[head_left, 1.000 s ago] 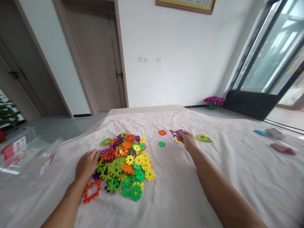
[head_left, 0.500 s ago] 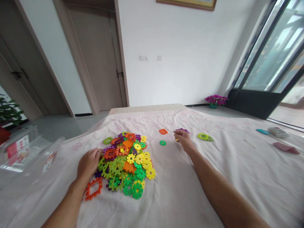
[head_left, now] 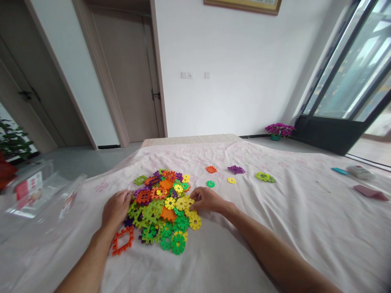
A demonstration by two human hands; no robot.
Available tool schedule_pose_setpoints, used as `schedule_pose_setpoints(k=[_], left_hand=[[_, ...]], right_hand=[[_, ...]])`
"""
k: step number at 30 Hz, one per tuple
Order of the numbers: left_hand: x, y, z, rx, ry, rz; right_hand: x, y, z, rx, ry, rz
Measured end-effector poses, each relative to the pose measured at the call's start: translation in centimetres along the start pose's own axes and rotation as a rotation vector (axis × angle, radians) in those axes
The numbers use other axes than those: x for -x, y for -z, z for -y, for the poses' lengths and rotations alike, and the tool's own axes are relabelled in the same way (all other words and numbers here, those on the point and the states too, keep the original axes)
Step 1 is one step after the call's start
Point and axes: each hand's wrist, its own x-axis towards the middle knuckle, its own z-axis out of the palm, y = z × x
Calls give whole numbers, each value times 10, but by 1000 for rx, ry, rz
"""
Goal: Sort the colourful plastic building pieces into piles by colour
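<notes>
A mixed pile of plastic building pieces [head_left: 152, 211] lies on the cloth, with notched round discs and toothed square frames in green, yellow, orange and purple. At its left edge rests my left hand [head_left: 117, 208], fingers bent together against the pieces; what they hold, if anything, is hidden. My right hand [head_left: 207, 199] is at the right edge, with thumb and fingers closed around a yellow notched disc [head_left: 190, 203]. Farther back lie a single yellow disc [head_left: 231, 180], a green disc [head_left: 210, 184], an orange toothed piece [head_left: 211, 169], a purple cluster [head_left: 236, 169] and yellow-green pieces [head_left: 265, 176].
A pale flowered cloth [head_left: 232, 252] covers the table. Clear plastic packaging [head_left: 39, 191] lies at the left. On the right are a thin white stick [head_left: 323, 186], a pink folded item [head_left: 371, 192], a white packet [head_left: 360, 173] and a blue item [head_left: 339, 171].
My right hand has moved left and nearer, from beside the purple cluster to the pile. The single yellow disc now lies uncovered on the cloth. My left hand stays at the pile.
</notes>
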Motion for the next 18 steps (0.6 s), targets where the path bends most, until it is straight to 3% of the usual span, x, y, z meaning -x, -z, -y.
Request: schedule_pose_setpoints(k=[7, 10, 15, 18], left_hand=[[0, 0, 0, -19, -1, -2], [-1, -1, 2, -14, -3, 6], [-2, -1, 2, 3, -9, 10], [-2, -1, 2, 3, -6, 5]], right_hand=[[-5, 1, -5, -271, 0, -63], [-8, 18, -13, -319, -4, -193], [-5, 67, -49, -116, -116, -512], [3, 93, -75, 48, -213, -620]])
